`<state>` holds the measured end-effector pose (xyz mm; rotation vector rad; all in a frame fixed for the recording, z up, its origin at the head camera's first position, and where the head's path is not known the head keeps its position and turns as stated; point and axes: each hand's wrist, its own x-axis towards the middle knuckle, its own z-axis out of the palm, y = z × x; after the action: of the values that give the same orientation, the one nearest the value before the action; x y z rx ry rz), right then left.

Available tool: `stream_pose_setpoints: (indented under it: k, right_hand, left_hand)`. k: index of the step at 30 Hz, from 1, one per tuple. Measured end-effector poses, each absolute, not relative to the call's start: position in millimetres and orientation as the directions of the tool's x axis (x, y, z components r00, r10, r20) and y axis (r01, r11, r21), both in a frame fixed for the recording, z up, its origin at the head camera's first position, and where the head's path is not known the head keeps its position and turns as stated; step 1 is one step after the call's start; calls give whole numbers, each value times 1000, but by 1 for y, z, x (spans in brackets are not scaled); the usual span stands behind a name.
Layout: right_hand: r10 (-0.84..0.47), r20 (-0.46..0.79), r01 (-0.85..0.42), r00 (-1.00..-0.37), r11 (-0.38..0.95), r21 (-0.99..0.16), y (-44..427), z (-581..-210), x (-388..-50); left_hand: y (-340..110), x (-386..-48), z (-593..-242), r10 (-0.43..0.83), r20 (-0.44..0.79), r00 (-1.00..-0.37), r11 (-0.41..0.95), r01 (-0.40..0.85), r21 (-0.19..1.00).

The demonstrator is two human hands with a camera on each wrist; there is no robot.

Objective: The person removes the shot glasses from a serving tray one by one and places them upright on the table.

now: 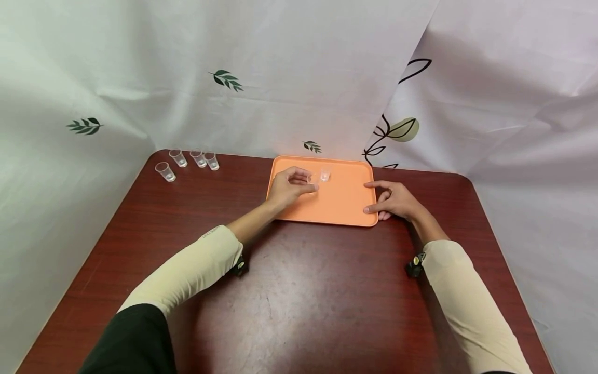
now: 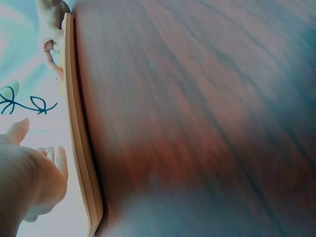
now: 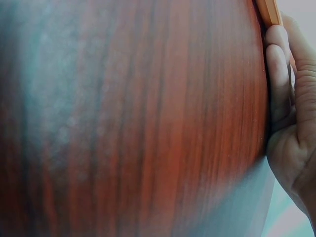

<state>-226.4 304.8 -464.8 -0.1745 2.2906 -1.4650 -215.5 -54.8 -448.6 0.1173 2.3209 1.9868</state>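
An orange tray lies near the table's back edge. Over its left half, the left hand holds a small clear cup between thumb and fingers. Just right of that cup, another clear cup stands on the tray. The right hand grips the tray's right edge, thumb and index finger over the rim, the other fingers curled against its side. In the left wrist view the left hand is beside the tray's rim; its cup cannot be made out. The right wrist view shows the right hand at the tray's corner.
Several clear cups stand at the table's back left corner, among them a front one and a right one. The dark red wooden table extends in front of the tray. White patterned cloth hangs behind and at both sides.
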Motion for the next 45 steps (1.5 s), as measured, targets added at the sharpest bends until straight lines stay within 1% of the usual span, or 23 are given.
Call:
stream_pose_setpoints:
  k: [10, 28, 45]
  right_hand:
    - [-317, -274, 113, -908, 444, -889, 305, -465, -227]
    - [-314, -285, 126, -906, 443, -888, 305, -465, -227]
    - [-313, -282, 120, -907, 448, -886, 304, -463, -226]
  left_hand:
    - [-76, -215, -442, 75, 1, -997, 175, 14, 984]
    - [-112, -214, -442, 24, 11, -1000, 106, 13, 994]
    - [-141, -212, -438, -37, 23, -999, 118, 19, 993]
